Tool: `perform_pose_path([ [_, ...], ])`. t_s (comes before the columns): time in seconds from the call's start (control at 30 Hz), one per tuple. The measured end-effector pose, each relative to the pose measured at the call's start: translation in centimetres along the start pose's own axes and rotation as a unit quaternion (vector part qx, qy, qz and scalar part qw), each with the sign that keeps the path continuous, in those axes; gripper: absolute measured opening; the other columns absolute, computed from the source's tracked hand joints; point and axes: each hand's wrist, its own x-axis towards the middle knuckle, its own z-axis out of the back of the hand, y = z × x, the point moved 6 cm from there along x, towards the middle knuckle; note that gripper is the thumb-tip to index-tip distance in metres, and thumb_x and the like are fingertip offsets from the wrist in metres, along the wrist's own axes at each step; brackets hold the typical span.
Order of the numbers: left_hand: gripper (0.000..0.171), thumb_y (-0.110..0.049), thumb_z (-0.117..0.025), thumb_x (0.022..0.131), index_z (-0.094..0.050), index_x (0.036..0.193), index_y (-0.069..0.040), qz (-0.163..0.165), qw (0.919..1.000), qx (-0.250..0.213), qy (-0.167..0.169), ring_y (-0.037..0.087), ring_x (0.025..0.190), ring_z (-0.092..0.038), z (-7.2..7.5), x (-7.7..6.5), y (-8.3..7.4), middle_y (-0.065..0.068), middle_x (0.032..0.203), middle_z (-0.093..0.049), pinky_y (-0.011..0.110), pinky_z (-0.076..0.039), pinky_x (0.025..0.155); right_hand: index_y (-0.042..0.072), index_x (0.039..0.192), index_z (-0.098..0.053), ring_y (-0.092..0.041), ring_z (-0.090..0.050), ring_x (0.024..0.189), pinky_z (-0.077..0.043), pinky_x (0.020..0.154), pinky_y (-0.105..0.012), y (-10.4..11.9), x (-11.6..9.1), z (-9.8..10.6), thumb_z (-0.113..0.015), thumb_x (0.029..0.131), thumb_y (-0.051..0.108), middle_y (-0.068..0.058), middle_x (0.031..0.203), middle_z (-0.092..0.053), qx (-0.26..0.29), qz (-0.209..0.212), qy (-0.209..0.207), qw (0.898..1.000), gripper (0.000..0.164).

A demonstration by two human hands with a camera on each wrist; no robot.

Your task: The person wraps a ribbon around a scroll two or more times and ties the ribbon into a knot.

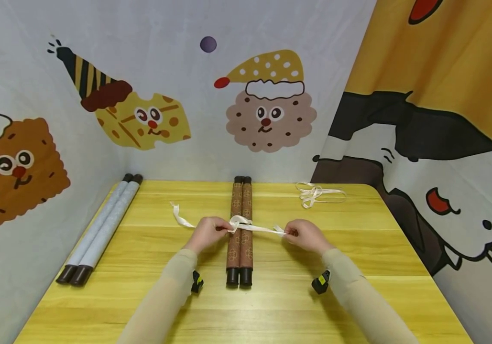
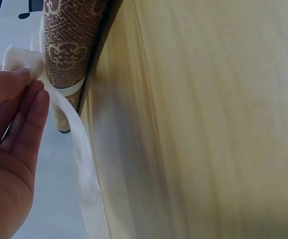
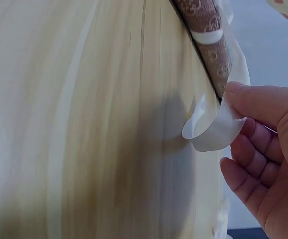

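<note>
A brown patterned scroll (image 1: 246, 251), its two rolls side by side with black end knobs, lies lengthwise at the middle of the table. White ribbon (image 1: 264, 230) goes round it and crosses on top. My left hand (image 1: 208, 234) pinches the ribbon between thumb and fingers close beside the scroll; a loose tail trails off to the left. Out to the right, my right hand (image 1: 307, 235) pinches the other length, drawn nearly straight from the scroll. In the right wrist view, a short ribbon end (image 3: 216, 134) curls below the thumb. The left wrist view has the ribbon band passing under the patterned roll (image 2: 66, 55).
A pale blue-grey scroll (image 1: 110, 224) with dark ends lies along the table's left edge. Another white ribbon (image 1: 312, 195) sits in loose loops at the back right of the wooden table (image 1: 297, 310). Printed cloth hangs behind and beside the table.
</note>
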Motion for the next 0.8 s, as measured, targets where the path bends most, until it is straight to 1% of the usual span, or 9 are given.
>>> perform_pose_path([
  [0.13,0.018,0.008,-0.073,0.082,-0.079,0.088,-0.008,-0.005,0.9999,0.008,0.006,0.026,0.093,-0.07,0.0,-0.1,0.2,0.007,0.095,-0.075,0.036,-0.055,0.084,0.016,0.076,-0.064,-0.007,-0.046,0.062,-0.041,0.06,-0.029,-1.0,-0.7,0.4,-0.077,0.087,0.013,0.01,0.068,-0.053,-0.002,-0.013,-0.008,1.0,0.017],
  [0.3,0.018,0.007,-0.073,0.082,-0.079,0.088,-0.009,-0.012,0.9997,0.018,0.011,0.025,0.092,-0.07,-0.1,-0.1,0.4,0.007,0.095,-0.074,0.036,-0.056,0.084,0.016,0.076,-0.064,-0.008,-0.045,0.062,-0.04,0.061,-0.03,-2.5,-1.4,0.6,-0.077,0.087,0.015,0.011,0.067,-0.053,-0.006,-0.038,-0.006,0.999,0.017],
  [0.5,0.018,0.006,-0.073,0.083,-0.079,0.087,-0.01,-0.022,0.9992,0.034,0.003,0.024,0.092,-0.07,-0.2,-0.1,0.5,0.004,0.094,-0.075,0.037,-0.055,0.085,0.016,0.077,-0.064,-0.01,-0.046,0.06,-0.041,0.06,-0.031,-2.9,-2.0,0.7,-0.075,0.089,0.014,0.01,0.066,-0.053,-0.003,-0.056,-0.003,0.998,0.017],
  [0.63,0.018,0.007,-0.073,0.082,-0.079,0.087,-0.01,-0.026,0.999,0.035,-0.001,0.025,0.092,-0.07,-0.2,-0.1,0.5,0.004,0.093,-0.075,0.038,-0.055,0.085,0.017,0.078,-0.065,-0.008,-0.047,0.062,-0.043,0.061,-0.03,-3.0,-2.1,0.3,-0.076,0.088,0.018,0.011,0.069,-0.056,-0.003,-0.058,0.018,0.998,0.015],
  [0.8,0.018,0.006,-0.073,0.083,-0.079,0.089,-0.01,-0.016,0.9993,0.035,0.003,0.025,0.094,-0.07,-0.3,-0.1,0.6,0.004,0.094,-0.075,0.039,-0.054,0.087,0.022,0.08,-0.069,-0.006,-0.05,0.062,-0.045,0.062,-0.029,-2.5,-1.7,-0.4,-0.078,0.087,0.026,0.015,0.071,-0.06,0.006,-0.035,0.056,0.998,0.012],
])
